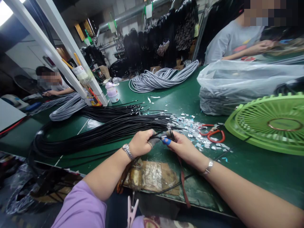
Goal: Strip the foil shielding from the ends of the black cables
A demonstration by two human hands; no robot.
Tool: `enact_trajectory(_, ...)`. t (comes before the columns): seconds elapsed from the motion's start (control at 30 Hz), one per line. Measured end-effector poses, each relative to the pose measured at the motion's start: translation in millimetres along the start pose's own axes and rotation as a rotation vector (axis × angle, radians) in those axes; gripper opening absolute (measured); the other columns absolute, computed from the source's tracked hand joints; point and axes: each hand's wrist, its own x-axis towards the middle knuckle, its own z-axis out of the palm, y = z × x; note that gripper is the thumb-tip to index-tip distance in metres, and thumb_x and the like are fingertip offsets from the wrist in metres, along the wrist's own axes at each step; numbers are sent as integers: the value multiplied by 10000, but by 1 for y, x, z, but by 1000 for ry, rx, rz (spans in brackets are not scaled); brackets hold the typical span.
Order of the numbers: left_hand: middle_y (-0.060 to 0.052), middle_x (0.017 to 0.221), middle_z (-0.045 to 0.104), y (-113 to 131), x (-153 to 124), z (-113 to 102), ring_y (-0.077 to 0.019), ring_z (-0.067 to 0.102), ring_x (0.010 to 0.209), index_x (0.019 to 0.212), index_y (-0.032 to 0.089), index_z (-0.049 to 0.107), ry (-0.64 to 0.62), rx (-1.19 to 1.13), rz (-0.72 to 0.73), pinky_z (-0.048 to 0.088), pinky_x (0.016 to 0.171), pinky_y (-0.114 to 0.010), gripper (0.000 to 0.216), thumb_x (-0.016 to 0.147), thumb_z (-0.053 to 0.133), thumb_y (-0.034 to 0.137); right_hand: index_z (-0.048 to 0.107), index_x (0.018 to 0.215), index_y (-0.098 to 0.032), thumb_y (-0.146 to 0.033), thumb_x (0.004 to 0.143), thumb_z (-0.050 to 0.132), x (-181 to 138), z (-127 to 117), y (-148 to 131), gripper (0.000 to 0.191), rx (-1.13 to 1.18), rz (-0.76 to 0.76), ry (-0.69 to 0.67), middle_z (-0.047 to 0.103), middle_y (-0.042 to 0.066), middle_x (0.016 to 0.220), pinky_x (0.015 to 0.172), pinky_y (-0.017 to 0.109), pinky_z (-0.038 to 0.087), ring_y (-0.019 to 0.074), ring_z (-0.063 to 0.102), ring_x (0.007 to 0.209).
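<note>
My left hand (142, 142), with a metal watch at the wrist, is closed around a thin black cable (155, 136). Close beside it my right hand (181, 145) pinches the end part of the cable; blue tape wraps its thumb and a silver bracelet circles the wrist. The exact tip between the fingers is partly hidden. Behind and left of my hands, a thick bundle of black cables (102, 136) lies along the green table (256, 183), its ends pointing right. Scraps of silvery foil (190, 123) are scattered by those ends, and red-handled scissors (216, 136) lie among them.
A green fan (273, 123) and a clear plastic bag (242, 76) of grey cables stand at right. Coiled grey cables (161, 79) and a lilac bottle (111, 92) are farther back. Taped cardboard (159, 174) lies at the front edge. Two other people sit across the table.
</note>
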Motion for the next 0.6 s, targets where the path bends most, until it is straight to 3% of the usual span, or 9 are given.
enact_trajectory(0.1,-6,649,554,0,1,-1,-110,482,587,709,169,539,-20,-85,-16,342,573,-225,186,844,530,296,582,729,-198,-521,689,659,0,-2,-1,335,-19,-51,0,501,-39,579,493,244,348,107,396,510)
enact_trajectory(0.17,13,601,542,0,1,-1,-89,471,512,708,166,532,-83,-235,-124,341,514,-211,198,834,545,318,598,711,-201,-483,710,636,0,-4,-2,285,-70,-105,-5,559,-15,622,544,262,388,129,455,559)
enact_trajectory(0.27,46,527,516,3,1,-2,-59,426,378,741,162,527,-311,-569,-355,318,407,-188,275,795,587,424,618,682,-208,-424,726,609,1,-7,-2,220,-203,-210,0,613,7,657,609,290,416,162,510,625)
enact_trajectory(0.37,49,500,522,5,2,-2,-54,426,342,744,153,536,-540,-767,-440,302,363,-178,379,692,678,500,621,685,-216,-414,729,598,3,-8,0,204,-271,-249,56,611,8,644,595,291,408,168,511,619)
enact_trajectory(0.43,52,496,519,4,3,0,-49,419,342,736,151,535,-490,-785,-443,302,360,-174,401,657,705,506,613,726,-214,-430,742,588,3,-8,1,218,-220,-191,89,585,-1,616,538,275,385,149,480,561)
enact_trajectory(0.6,48,545,513,-5,4,4,-57,420,432,734,152,551,-87,-517,-334,336,443,-186,267,740,636,405,573,798,-197,-490,774,550,3,-7,-1,296,37,13,122,467,-54,500,418,235,267,99,350,431)
